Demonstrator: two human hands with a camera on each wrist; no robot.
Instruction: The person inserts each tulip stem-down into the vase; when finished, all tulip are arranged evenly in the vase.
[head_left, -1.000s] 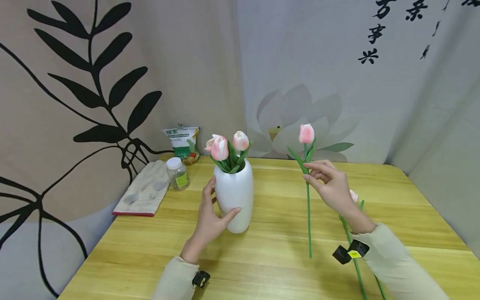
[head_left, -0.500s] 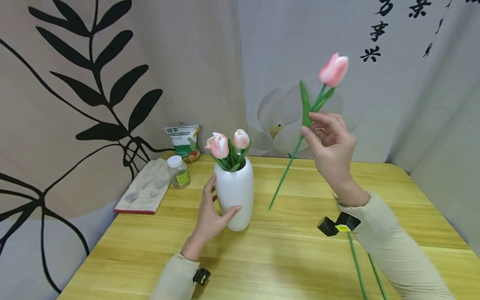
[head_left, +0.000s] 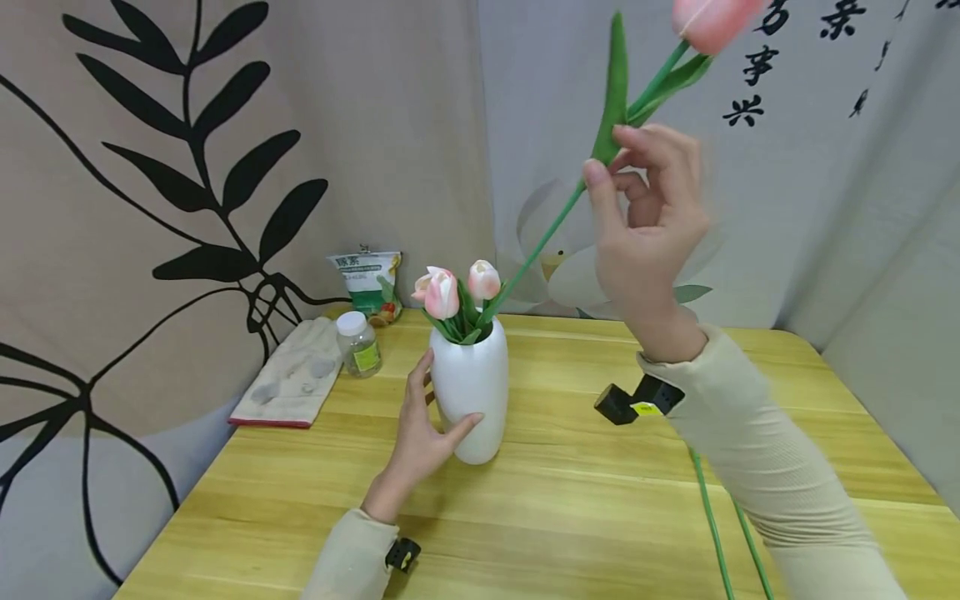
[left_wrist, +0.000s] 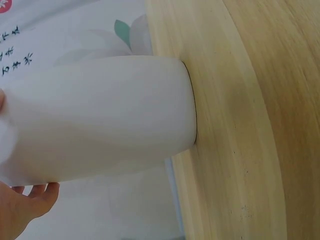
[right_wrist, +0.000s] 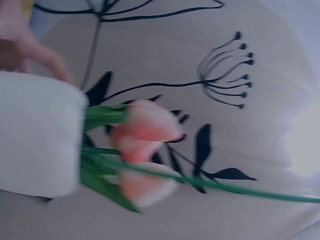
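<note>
My left hand (head_left: 423,429) holds the white vase (head_left: 471,392) upright on the table, thumb in front and fingers round its left side. Several pink-and-white tulips (head_left: 441,296) stand in its mouth. Raised at upper right, my right hand (head_left: 652,225) pinches another tulip (head_left: 543,237) below its leaves; the bloom is cut off by the frame's top. That stem slants down left to the vase mouth; whether its end is inside I cannot tell. The right wrist view shows the stem (right_wrist: 240,189) crossing the blurred blooms towards the vase rim.
On the wooden table (head_left: 585,500), two green stems (head_left: 712,525) lie at right, partly under the right sleeve. A lidded jar (head_left: 358,346), a folded cloth (head_left: 288,375) and a green-and-white packet (head_left: 367,287) are at back left. A curtain hangs behind.
My right hand has lifted the tulip, tilting it so the lower stem swings left from above the table to the vase mouth. The left hand and vase have stayed put.
</note>
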